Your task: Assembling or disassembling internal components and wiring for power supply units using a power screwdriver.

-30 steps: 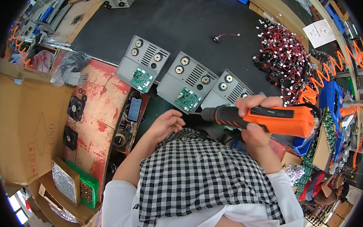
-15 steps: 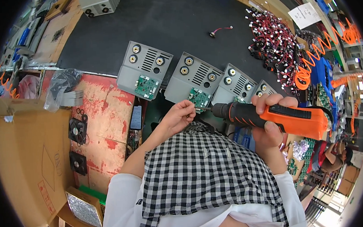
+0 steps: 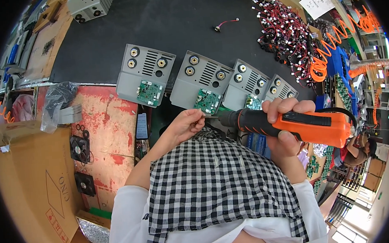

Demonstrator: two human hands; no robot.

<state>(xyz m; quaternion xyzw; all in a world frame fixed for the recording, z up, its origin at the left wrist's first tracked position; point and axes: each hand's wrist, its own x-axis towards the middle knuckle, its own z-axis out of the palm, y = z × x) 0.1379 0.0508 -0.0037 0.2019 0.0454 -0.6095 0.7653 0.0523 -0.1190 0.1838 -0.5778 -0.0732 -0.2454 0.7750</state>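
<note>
My right hand (image 3: 287,127) is wrapped round an orange and black electric screwdriver (image 3: 311,128), held level with its bit end pointing left. Close to the bit's tip, my left hand (image 3: 187,125) has thumb and forefinger pinched together; anything between them is too small to make out. Just beyond the fingers stands a grey metal panel (image 3: 185,87) with slots, brass fittings and a green circuit board (image 3: 208,101) on its lower part. Similar panels flank it: one on the left (image 3: 128,83) with its own board (image 3: 149,93), and others (image 3: 239,90) to the right, partly behind the screwdriver.
Panels line the near edge of the black-topped table (image 3: 154,18). A heap of wired connectors (image 3: 282,33) lies at the right, with one loose connector (image 3: 224,24) apart. Orange coiled hose (image 3: 319,66) hangs beside it. Cardboard box (image 3: 34,174) and fans (image 3: 80,149) are at left.
The whole scene has shifted slightly left and up in the picture. Both hands keep nearly the same pose, the screwdriver's tip still by the left fingers.
</note>
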